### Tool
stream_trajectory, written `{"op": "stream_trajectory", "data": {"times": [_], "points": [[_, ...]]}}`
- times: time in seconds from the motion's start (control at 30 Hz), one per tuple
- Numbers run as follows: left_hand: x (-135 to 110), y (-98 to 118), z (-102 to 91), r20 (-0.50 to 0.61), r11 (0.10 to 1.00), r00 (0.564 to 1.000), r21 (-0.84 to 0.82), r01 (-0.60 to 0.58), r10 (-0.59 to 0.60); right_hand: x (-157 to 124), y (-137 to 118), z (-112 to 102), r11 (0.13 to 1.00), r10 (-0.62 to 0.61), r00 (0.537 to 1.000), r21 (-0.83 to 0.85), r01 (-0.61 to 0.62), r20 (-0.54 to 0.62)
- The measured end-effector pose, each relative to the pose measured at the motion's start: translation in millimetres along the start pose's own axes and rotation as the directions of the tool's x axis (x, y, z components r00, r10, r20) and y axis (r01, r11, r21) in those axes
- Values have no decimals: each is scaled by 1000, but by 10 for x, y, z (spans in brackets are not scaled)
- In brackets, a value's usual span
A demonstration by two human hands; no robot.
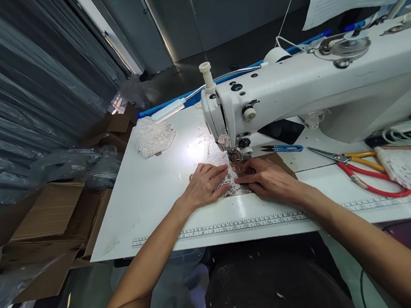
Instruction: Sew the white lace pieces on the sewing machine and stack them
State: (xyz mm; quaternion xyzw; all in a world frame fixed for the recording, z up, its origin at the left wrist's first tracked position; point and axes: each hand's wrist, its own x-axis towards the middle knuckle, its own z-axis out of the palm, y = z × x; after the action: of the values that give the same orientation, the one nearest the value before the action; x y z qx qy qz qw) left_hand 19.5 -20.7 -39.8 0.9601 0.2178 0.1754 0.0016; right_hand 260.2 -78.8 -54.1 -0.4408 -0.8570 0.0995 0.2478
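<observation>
A strip of white lace [216, 159] lies under the presser foot [235, 155] of a white sewing machine [293, 89]. My left hand [205, 184] rests flat on the lace, fingers stretched toward the needle. My right hand [265, 177] lies just right of it, fingertips pressed down on the lace and a brown piece [281, 161] beneath. Both hands hold the material against the white table [148, 197].
A bundle of lace [152, 136] sits at the table's back left. Blue thread snips [284, 148] and red-and-yellow scissors [361, 169] lie right of the needle, with more lace [410, 170] at the far right. Cardboard boxes [49, 220] stand to the left. A ruler [233, 227] runs along the front edge.
</observation>
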Motion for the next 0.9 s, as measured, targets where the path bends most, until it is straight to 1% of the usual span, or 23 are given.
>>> {"op": "stream_trajectory", "data": {"times": [0.2,0.37,0.57,0.77,0.9], "points": [[-4,26,-4,26,997,1000,75,-9,7,6,-17,-31,1000,18,999,22,-18,37],[1,21,17,-1,997,1000,66,-27,27,9,-22,-51,999,27,998,20,-28,50],[-1,13,33,6,999,1000,24,23,-24,10,-31,-62,999,32,998,19,-33,44],[-15,15,70,14,998,999,54,32,-33,-1,-30,-52,999,37,999,24,-38,33],[3,59,83,-10,993,998,100,56,-55,-16,-24,-28,999,44,998,11,-44,36]]}}
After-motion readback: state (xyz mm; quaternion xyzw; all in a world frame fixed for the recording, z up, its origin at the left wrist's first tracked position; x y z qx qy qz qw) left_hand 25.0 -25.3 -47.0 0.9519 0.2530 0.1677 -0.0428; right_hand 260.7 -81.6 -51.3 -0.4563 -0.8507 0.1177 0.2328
